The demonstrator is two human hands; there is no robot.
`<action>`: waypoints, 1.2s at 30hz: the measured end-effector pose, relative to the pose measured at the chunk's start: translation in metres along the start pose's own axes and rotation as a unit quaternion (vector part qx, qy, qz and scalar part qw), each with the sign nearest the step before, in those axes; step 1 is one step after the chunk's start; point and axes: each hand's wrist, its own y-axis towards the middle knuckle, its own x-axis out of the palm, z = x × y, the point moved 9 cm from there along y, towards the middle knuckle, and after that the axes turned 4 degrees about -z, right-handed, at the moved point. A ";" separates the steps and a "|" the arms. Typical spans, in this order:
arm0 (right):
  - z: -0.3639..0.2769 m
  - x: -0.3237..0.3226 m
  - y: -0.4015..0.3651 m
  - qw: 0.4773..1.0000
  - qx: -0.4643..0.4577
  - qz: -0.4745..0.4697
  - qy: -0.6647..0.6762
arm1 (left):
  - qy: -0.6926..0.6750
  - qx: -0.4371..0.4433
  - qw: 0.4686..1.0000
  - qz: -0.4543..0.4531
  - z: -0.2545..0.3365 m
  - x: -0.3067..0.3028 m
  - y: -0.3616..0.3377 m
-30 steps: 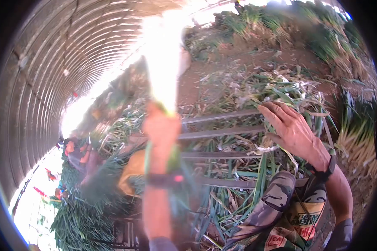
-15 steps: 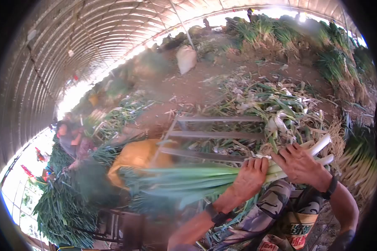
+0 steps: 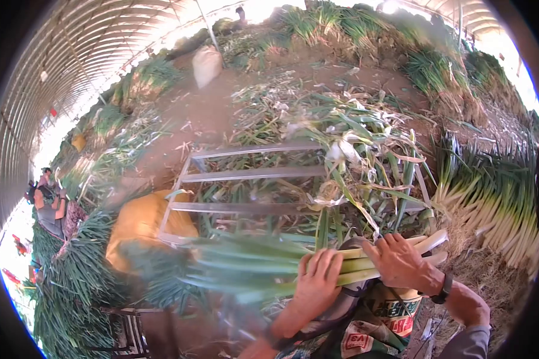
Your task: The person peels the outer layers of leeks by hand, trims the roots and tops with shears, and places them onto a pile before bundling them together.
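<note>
A bunch of long green onions [image 3: 356,264] lies across my lap, white root ends to the right and blurred green leaves stretching left. My left hand [image 3: 318,274] is wrapped over the stalks where white turns to green. Closer to the root ends, my right hand [image 3: 401,263] has its fingers curled down against the same stalks; its fingertips are partly hidden. Just beyond the right hand, a heap of peeled leaves [image 3: 365,149] spills over a metal rack [image 3: 254,175].
A yellow sack [image 3: 144,224] sits left of the rack. Trimmed green onions [image 3: 491,203] stand in rows at the right. Piled green onions [image 3: 72,293] lie at the left, near another person [image 3: 54,203]. A pale sack [image 3: 207,67] stands farther back on bare soil.
The view has swung right, so the surroundings appear shifted left. Both hands remain on the green onions, with the left hand slightly farther from the right one.
</note>
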 end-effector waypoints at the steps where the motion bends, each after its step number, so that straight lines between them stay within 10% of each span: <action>1: -0.001 0.007 -0.003 1.000 -0.001 -0.003 -0.010 | -0.029 -0.004 1.000 -0.012 -0.004 0.000 -0.007; 24: -0.014 0.003 -0.002 0.997 0.005 0.007 -0.077 | -0.006 0.039 0.997 -0.070 -0.025 0.005 -0.007; 36: -0.012 0.007 -0.001 0.998 -0.001 0.017 -0.055 | -0.015 -0.083 0.996 -0.037 -0.017 0.008 -0.027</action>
